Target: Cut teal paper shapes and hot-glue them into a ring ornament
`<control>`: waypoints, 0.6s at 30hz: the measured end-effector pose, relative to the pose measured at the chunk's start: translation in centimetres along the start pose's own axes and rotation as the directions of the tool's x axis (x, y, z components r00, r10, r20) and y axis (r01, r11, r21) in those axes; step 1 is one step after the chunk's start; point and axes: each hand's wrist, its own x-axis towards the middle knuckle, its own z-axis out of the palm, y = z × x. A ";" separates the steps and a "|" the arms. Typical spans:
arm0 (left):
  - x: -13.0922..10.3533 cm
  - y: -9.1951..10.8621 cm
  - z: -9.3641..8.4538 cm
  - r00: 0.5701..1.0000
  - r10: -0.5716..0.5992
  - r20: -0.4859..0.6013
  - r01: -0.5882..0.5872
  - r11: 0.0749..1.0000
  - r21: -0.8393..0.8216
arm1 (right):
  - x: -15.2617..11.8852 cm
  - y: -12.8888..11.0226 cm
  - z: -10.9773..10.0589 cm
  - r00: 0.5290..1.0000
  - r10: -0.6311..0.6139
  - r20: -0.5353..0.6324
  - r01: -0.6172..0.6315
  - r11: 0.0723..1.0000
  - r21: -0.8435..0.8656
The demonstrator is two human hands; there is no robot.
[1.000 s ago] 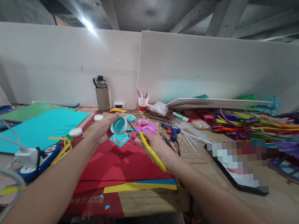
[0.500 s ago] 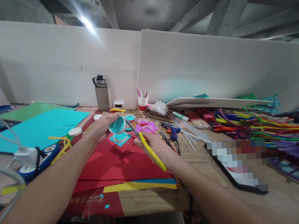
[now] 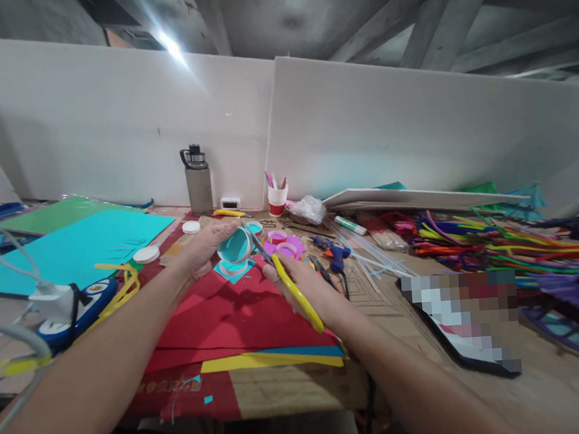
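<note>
My left hand (image 3: 207,249) is closed on a short white ring with a turquoise inside (image 3: 234,244), tilted so its opening faces me. In my right hand (image 3: 298,279) is a pair of scissors with yellow handles (image 3: 294,289). The scissor blades point away from me and lie at the right rim of the held ring; I cannot tell whether they grip its edge. Just below, a white ring on a turquoise square (image 3: 234,278) rests on red sheets (image 3: 227,320). Beyond the scissors stand small rings on pink-purple paper (image 3: 288,249).
White lids (image 3: 146,255), a yellow cutter (image 3: 230,213) and a bottle (image 3: 198,183) stand left and behind. On the right lie a blue glue gun (image 3: 338,256), a glue stick (image 3: 350,225), colourful pipe cleaners (image 3: 499,242) and a dark-edged tablet-like object (image 3: 456,331). Turquoise sheets (image 3: 88,244) cover the left side.
The held ring has moved slightly right and down and turned a little, with my left hand following. The scissors stay at its right rim, nearly in place.
</note>
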 end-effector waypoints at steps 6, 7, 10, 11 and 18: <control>0.0 -0.1 0.2 1.000 0.001 -0.017 -0.001 0.999 -0.035 | 0.1 0.4 0.2 1.000 -0.014 -0.027 0.014 1.000 -0.002; 0.0 -0.1 0.2 1.000 0.000 -0.027 -0.001 0.999 -0.041 | 0.1 0.5 0.3 0.999 -0.019 -0.031 0.019 1.000 -0.003; 0.0 -0.1 0.3 0.999 -0.003 -0.048 0.000 0.998 -0.061 | 0.2 0.6 0.3 0.998 -0.043 -0.039 0.042 0.999 -0.018; -0.1 -0.1 0.4 0.999 -0.004 -0.047 0.001 0.998 -0.067 | 0.2 0.7 0.3 0.998 -0.047 -0.037 0.046 0.999 -0.023; -0.2 0.0 0.5 1.000 0.004 -0.022 -0.005 0.998 -0.063 | 0.3 0.7 0.3 0.999 -0.039 -0.038 0.038 0.999 -0.032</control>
